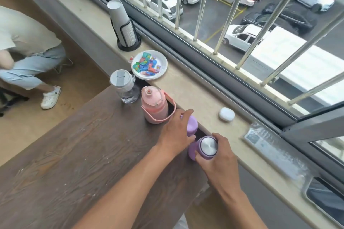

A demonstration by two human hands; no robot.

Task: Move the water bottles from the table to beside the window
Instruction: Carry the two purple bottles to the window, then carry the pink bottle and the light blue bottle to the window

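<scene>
Several bottles stand along the far edge of the dark wooden table (78,154), next to the window sill (188,87). My left hand (176,134) wraps a light purple bottle (192,125). My right hand (221,158) grips a purple bottle with a silver cap (206,147) at the table's edge. A pink bottle with a carry strap (154,106) stands just beyond my left hand. Further back is a clear bottle with a grey lid (124,87).
On the sill lie a white plate of wrapped sweets (149,65), a stack of paper cups in a black holder (124,26), a white earbud case (226,114) and a plastic sleeve (270,145). A seated person (28,52) is at the left. Window bars (202,5) stand behind the sill.
</scene>
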